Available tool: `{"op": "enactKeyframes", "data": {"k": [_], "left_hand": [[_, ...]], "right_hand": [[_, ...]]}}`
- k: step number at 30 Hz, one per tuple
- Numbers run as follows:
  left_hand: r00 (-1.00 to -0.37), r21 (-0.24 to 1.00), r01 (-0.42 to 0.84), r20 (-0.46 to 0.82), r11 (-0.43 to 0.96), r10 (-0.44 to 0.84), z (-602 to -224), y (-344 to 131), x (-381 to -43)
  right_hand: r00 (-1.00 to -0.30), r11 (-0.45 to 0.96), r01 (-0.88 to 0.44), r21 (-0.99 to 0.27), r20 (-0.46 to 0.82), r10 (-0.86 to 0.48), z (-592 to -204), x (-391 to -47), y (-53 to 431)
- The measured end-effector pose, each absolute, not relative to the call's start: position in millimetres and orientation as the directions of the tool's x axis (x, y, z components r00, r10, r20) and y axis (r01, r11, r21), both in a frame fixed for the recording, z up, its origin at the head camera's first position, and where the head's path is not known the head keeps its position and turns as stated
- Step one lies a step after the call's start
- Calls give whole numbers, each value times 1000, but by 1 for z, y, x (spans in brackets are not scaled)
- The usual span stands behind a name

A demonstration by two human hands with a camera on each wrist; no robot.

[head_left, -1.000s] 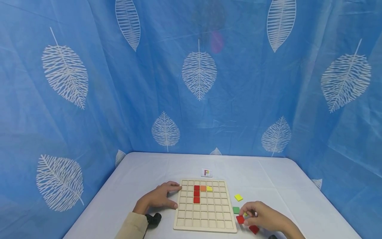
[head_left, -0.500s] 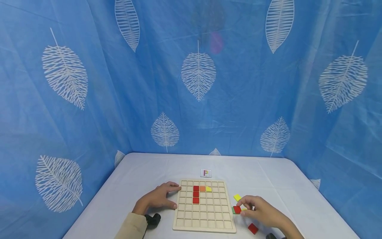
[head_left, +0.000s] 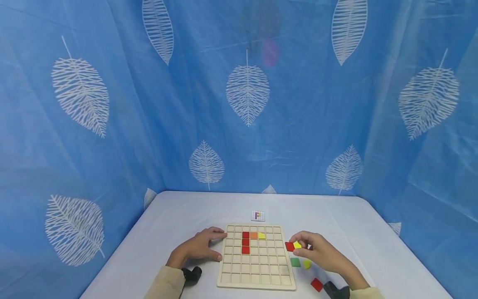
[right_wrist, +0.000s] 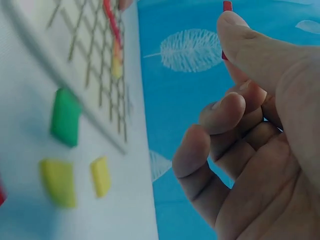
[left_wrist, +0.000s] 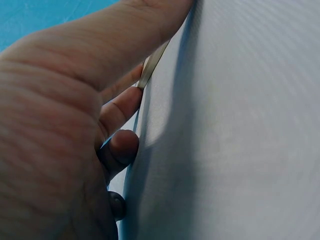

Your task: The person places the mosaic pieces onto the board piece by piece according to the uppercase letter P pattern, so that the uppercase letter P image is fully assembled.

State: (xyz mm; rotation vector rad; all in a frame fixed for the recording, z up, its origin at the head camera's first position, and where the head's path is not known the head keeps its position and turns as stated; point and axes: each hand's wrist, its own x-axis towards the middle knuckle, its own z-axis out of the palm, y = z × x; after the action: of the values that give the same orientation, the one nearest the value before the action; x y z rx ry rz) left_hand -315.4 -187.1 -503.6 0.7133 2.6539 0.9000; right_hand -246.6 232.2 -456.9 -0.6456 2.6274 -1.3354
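Note:
A pale wooden grid board [head_left: 255, 270] lies on the table. Three red square tiles [head_left: 245, 249] form a column in its upper part, with an orange tile [head_left: 254, 235] and a yellow cut-corner tile [head_left: 262, 236] in line to the right of the top one. My left hand [head_left: 198, 246] rests at the board's left edge, thumb and fingertips touching its side. Just off the board's right edge, my right hand [head_left: 317, 250] pinches a red square tile [head_left: 289, 246] between thumb and finger, raised above the table in the right wrist view.
Right of the board lie a green tile [head_left: 295, 262], a yellow cut-corner tile [head_left: 307, 264], another yellow tile [head_left: 297, 245] behind the right fingers, and a red tile [head_left: 316, 284]. A small printed pattern card [head_left: 257, 216] lies beyond the board. Blue leaf-print curtains [head_left: 248, 158] surround the table.
My right hand has picked up the red tile from beside the board and carried it away from me, past the green tile. The left hand stays at the board's edge.

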Motion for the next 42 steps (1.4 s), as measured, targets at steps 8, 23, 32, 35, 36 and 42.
{"op": "enactKeyframes", "data": {"k": [8, 23, 32, 35, 36, 42], "left_hand": [[-841, 640, 374, -71, 671, 536, -505, -188, -316], [-829, 644, 390, -67, 658, 556, -503, -190, -317], [-825, 651, 390, -66, 651, 561, -505, -189, -316], [-831, 640, 388, -67, 663, 552, -505, -189, -316], [-832, 638, 389, -66, 665, 550, -505, -189, -316], [-834, 650, 379, -69, 659, 548, -503, -189, -315]], "right_hand": [[-884, 478, -394, -785, 180, -432, -442, -254, 208], [-883, 365, -425, -828, 292, -366, -426, -260, 159], [-891, 288, -404, -868, 303, -337, -429, -263, 138], [-904, 265, -376, -888, 289, -315, -432, -261, 132], [-909, 258, -367, -894, 284, -306, -433, -261, 130], [-924, 229, -329, -916, 262, -278, -442, -261, 122]]}}
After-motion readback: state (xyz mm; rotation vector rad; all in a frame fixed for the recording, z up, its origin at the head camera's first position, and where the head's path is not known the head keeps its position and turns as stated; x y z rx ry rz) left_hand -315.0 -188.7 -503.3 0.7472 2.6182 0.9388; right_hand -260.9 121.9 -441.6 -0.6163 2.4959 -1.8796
